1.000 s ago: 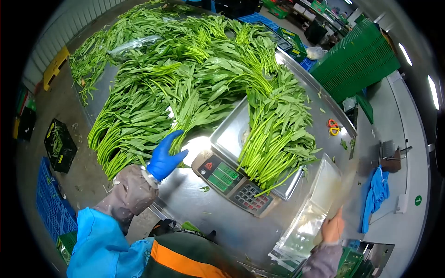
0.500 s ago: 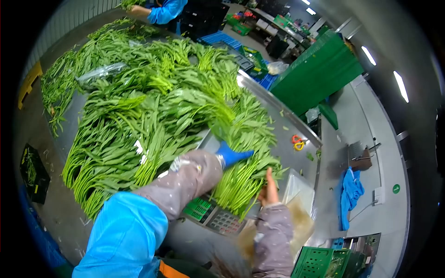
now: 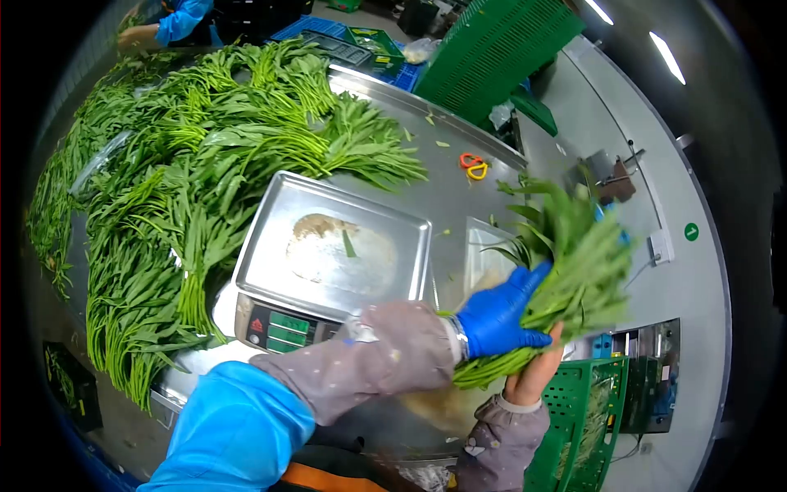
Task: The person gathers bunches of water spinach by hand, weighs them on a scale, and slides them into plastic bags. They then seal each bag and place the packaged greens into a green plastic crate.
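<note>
A bunch of leafy water spinach [image 3: 578, 271] is lifted off to the right of the scale, its leaves blurred by motion. My left hand [image 3: 500, 316], in a blue glove, is closed around the stems from above. My right hand [image 3: 537, 371] is bare and holds the same bunch from below; the greens cover part of its fingers. The scale's metal pan [image 3: 393, 246] bears a brown smear and a single leaf [image 3: 348, 243]. Below the pan is the green display [image 3: 288, 331], with my left sleeve over part of the panel.
More water spinach [image 3: 188, 180] is heaped across the left and back of the metal table [image 3: 385, 94]. Scissors [image 3: 473, 166] with red and yellow handles lie behind the scale. A green crate [image 3: 578, 418] stands at the lower right. Across the table is another person's blue sleeve [image 3: 182, 20].
The bunch has come up off the scale and moved right in both my hands, baring the pan. My view has shifted to the right.
</note>
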`<state>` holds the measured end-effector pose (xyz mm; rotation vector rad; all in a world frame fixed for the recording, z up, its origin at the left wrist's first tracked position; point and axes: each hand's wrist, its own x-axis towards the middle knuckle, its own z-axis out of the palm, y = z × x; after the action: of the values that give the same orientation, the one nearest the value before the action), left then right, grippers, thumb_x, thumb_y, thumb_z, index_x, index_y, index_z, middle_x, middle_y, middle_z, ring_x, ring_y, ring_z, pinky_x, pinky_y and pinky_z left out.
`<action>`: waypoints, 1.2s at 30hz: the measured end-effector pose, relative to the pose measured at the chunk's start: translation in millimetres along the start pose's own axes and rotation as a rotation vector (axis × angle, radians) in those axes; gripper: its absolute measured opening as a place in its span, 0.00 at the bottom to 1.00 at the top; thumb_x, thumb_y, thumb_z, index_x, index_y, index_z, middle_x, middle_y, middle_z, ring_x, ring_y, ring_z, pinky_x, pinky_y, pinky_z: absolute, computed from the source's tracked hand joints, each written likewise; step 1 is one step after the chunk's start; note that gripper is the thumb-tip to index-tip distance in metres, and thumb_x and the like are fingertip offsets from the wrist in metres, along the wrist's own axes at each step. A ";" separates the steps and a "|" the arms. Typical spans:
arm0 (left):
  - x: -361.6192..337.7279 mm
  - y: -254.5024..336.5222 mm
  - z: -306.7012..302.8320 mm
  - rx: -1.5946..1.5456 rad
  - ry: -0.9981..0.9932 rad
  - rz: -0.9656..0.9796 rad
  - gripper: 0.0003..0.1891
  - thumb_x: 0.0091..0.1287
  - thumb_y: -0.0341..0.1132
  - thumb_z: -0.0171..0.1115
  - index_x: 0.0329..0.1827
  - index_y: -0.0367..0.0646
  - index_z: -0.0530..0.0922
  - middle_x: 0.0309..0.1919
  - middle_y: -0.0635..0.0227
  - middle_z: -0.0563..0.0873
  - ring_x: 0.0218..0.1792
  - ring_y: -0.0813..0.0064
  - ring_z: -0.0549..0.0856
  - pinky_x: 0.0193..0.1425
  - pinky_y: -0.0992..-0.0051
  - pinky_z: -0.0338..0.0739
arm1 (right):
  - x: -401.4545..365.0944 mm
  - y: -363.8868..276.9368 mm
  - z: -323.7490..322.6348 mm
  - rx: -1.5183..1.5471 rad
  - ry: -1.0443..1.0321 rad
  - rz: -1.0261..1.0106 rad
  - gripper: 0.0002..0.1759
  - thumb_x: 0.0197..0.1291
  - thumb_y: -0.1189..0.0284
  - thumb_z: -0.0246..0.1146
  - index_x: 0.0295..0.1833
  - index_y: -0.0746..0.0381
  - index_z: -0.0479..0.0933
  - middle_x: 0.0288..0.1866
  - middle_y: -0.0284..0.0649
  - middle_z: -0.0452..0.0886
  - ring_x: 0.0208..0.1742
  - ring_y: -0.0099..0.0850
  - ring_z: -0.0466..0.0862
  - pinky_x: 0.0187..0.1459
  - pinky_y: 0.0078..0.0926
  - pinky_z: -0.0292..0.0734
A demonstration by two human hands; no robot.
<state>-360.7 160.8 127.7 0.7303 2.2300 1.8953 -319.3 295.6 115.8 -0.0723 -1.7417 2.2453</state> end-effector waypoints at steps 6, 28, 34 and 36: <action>17.1 -182.3 134.2 -0.016 -0.095 -0.271 0.52 0.47 0.54 0.69 0.71 0.44 0.50 0.64 0.46 0.64 0.64 0.54 0.66 0.67 0.63 0.61 | -3.9 168.5 -175.5 -0.074 0.177 0.532 0.27 0.65 0.60 0.53 0.65 0.64 0.61 0.61 0.42 0.69 0.58 0.34 0.71 0.58 0.33 0.67; 0.6 -163.8 114.6 0.912 0.016 -0.685 0.19 0.63 0.37 0.50 0.57 0.44 0.67 0.35 0.52 0.83 0.36 0.52 0.82 0.40 0.56 0.75 | 15.9 77.7 -280.4 -1.240 -1.127 -0.731 0.10 0.41 0.76 0.58 0.34 0.60 0.74 0.33 0.37 0.74 0.40 0.35 0.73 0.46 0.33 0.67; -31.1 -57.0 147.6 1.104 -0.330 0.225 0.31 0.57 0.37 0.55 0.67 0.52 0.61 0.20 0.66 0.80 0.20 0.63 0.81 0.20 0.65 0.73 | -42.8 -29.0 -196.0 -1.049 -1.162 -0.763 0.07 0.42 0.72 0.63 0.31 0.58 0.74 0.31 0.31 0.73 0.34 0.31 0.71 0.39 0.27 0.65; -76.5 -16.7 163.2 1.043 -0.545 0.368 0.29 0.52 0.40 0.58 0.61 0.53 0.70 0.21 0.70 0.79 0.22 0.69 0.80 0.23 0.69 0.72 | -79.9 -59.9 -183.8 -0.949 -1.135 -0.610 0.10 0.44 0.68 0.67 0.31 0.58 0.74 0.31 0.31 0.73 0.35 0.31 0.72 0.40 0.27 0.65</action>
<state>-233.9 272.0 62.1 1.6049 2.6518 0.3106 -190.5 460.4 113.0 1.5163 -2.6322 0.8123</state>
